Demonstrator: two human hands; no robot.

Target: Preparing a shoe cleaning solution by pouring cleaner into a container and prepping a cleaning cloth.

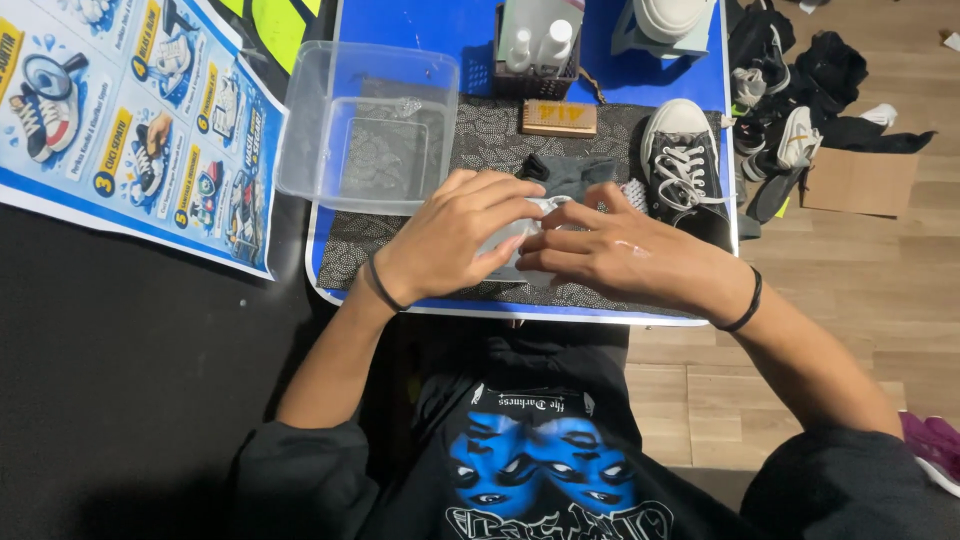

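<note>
A: Start from the clear plastic tub (368, 125). What sat to its left?

B: A printed instruction poster (130, 110) lay on the dark floor, well apart from your hands. The tub itself stood on the patterned mat (480, 140) of the small blue table (420, 25).

A: And your hands?

B: Just in front of the tub, your left hand (450, 240) curled over a white cloth (520, 240), fingers bent and closed on it. To the right of that, your right hand (620, 255) lay flatter, fingertips pinching the same cloth, so both hands met over it. Both wrists were bent inward.

A: Which step would you call it?

B: I'd judge you were folding or bunching the cloth, readying it for wiping. The following move would call for a firm grip with one hand and the other freed.

A: Further right of the tub?

B: A wooden brush (558, 118), a basket of bottles (535, 55), then a black sneaker (685, 165) at the table's edge.
</note>
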